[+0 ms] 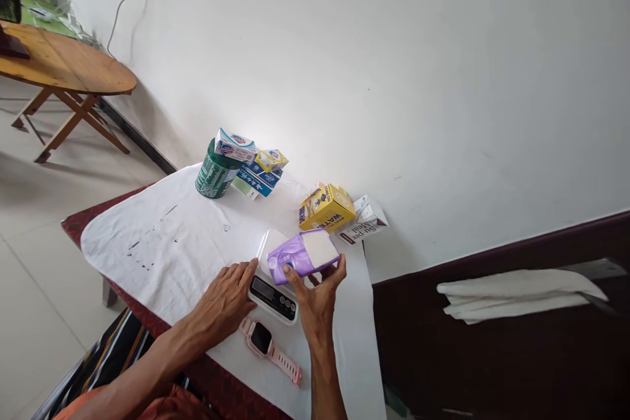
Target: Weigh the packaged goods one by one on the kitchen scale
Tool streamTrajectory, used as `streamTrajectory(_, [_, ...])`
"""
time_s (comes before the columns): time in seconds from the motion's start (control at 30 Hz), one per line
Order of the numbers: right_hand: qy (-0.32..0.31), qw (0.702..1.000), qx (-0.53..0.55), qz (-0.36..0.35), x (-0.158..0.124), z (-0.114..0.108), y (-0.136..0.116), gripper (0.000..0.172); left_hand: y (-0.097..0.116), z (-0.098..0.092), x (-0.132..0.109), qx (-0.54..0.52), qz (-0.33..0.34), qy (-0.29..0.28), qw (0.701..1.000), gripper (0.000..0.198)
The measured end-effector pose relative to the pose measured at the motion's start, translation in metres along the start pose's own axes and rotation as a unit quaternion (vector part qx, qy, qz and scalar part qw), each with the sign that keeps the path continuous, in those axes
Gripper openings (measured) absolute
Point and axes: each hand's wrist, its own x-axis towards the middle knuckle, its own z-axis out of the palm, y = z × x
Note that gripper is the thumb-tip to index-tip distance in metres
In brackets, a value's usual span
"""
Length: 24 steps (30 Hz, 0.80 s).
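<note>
Pinching 1 purple pack (304, 256) just below mid-frame, the right hand (319, 289); left hand (229, 295), fingers together, at the scale (272, 299).

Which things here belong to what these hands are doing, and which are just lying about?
Seemingly in use:
purple pack, gripped by the right hand
white scale, with the left hand at its edge

Seemingly lying about:
pink watch
green canister
blue box
yellow box
white Super Meal box

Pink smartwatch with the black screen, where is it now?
In the head view, the pink smartwatch lies low, just left of centre, on the white cloth, just below the white-and-black digital scale, between the left forearm and right forearm.
</note>
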Motion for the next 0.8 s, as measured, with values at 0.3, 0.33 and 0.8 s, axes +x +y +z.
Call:
streamTrajectory(0.3, [0.013,0.999,-0.01,-0.029,-0.012,0.003,-0.001,0.109,-0.007,0.004,-0.001,0.002,0.028,0.033,0.999,0.071])
streamTrajectory(0.33, [0.014,0.999,-0.002,-0.028,-0.011,0.004,-0.003,0.108,-0.008,0.005,-0.001,0.006,0.032,0.038,0.999,0.07])
streamTrajectory(0.8, [0.168,0.983,0.065,0.032,0.074,-0.061,0.049,0.079,-0.01,0.003,-0.002,0.017,0.064,0.066,0.996,0.072])
